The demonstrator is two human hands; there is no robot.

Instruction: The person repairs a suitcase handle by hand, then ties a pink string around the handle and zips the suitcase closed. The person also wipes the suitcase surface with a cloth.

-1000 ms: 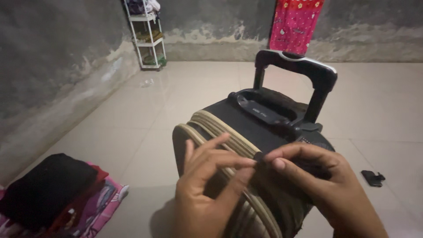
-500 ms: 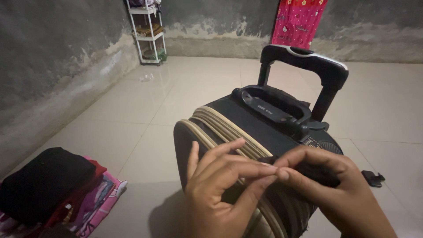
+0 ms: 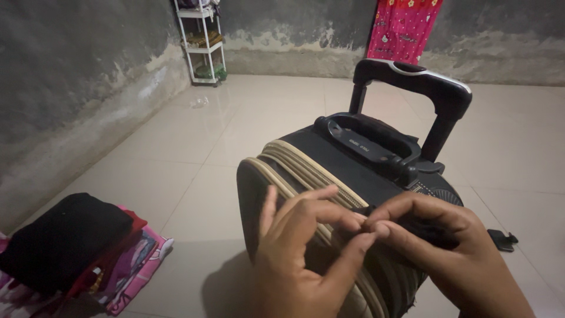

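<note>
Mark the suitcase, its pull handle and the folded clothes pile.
suitcase (image 3: 306, 144), head view, black top panel.
pull handle (image 3: 412, 76), head view, top grip bar.
folded clothes pile (image 3: 65, 235), head view, black top garment.

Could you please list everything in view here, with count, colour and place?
suitcase: one, black with beige zip bands, upright on the floor, centre
pull handle: one, black, raised above the suitcase
clothes: one folded pile, black on top, pink and red below, floor at lower left
shelf: one, white, far corner by the wall
cloth: one, pink, hanging on the far wall
small object: one, black, floor right of the suitcase
left hand: fingertips at the zip
right hand: pinching at the zip, fingertips meeting the left's
</note>
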